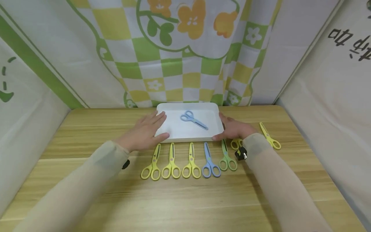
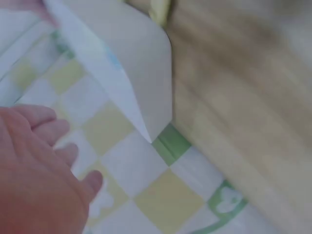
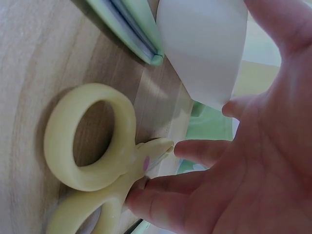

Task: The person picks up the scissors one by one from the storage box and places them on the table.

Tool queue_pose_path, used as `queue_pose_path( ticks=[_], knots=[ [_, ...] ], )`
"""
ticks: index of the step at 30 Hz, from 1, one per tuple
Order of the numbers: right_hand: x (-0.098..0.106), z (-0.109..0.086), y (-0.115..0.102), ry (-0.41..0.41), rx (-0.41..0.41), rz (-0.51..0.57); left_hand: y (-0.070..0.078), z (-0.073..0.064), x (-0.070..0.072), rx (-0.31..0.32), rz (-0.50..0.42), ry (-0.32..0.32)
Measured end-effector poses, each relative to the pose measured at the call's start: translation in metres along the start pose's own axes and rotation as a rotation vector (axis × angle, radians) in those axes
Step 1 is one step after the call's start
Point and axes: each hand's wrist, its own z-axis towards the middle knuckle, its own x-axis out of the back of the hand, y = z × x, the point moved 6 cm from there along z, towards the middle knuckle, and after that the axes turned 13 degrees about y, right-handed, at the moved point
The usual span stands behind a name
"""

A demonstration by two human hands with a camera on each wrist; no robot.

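Note:
A shallow white tray (image 1: pixel 174 127) stands at the back of the table, with light blue scissors (image 1: pixel 194 120) lying inside. My left hand (image 1: pixel 145 131) is at its left side, fingers extended; the thumb is at the front left corner. At the right side, my right hand (image 1: pixel 234 128) has its thumb at the front right corner and its fingers along the side wall. In front of the tray lie yellow scissors (image 1: pixel 191 161), blue scissors (image 1: pixel 209 159) and green scissors (image 1: pixel 226 156) in a row. Other yellow scissors (image 3: pixel 126 170) lie below the right hand's fingers, partly hidden in the head view.
One more pair of yellow scissors (image 1: pixel 268 137) lies at the right of the wooden table (image 1: pixel 174 206). A checkered curtain (image 1: pixel 179 71) hangs right behind the tray. Pale cloth walls (image 1: pixel 327 106) flank both sides.

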Motion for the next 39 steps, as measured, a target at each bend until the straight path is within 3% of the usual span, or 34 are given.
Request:
queue_pose_path(
  ticks=[6, 11, 14, 17, 22, 26, 34, 39],
  knots=[
    [0.001, 0.0, 0.0, -0.01, 0.002, -0.001, 0.007, 0.06, -0.028, -0.055, 0.098, -0.194],
    [0.001, 0.0, -0.001, -0.009, 0.009, -0.001, 0.013, 0.087, -0.053, -0.02, 0.173, -0.349],
    [0.001, 0.001, -0.001, -0.008, 0.011, -0.002, 0.016, 0.092, -0.061, -0.011, 0.214, -0.389],
    [0.001, 0.001, -0.001, -0.01, 0.0, -0.005, 0.018, 0.095, -0.064, -0.027, 0.229, -0.39],
    [0.0, 0.002, 0.002, -0.013, -0.023, -0.007, 0.022, 0.102, -0.063, -0.045, 0.189, -0.341],
    [0.0, 0.002, 0.003, -0.011, -0.019, -0.003, 0.023, 0.098, -0.061, -0.041, 0.158, -0.376],
    [0.0, 0.002, 0.003, -0.012, -0.014, -0.016, 0.03, 0.089, -0.044, -0.069, 0.118, -0.424],
    [0.001, 0.002, 0.0, -0.013, -0.015, -0.006, 0.024, 0.096, -0.03, -0.038, 0.073, -0.336]
  ],
)
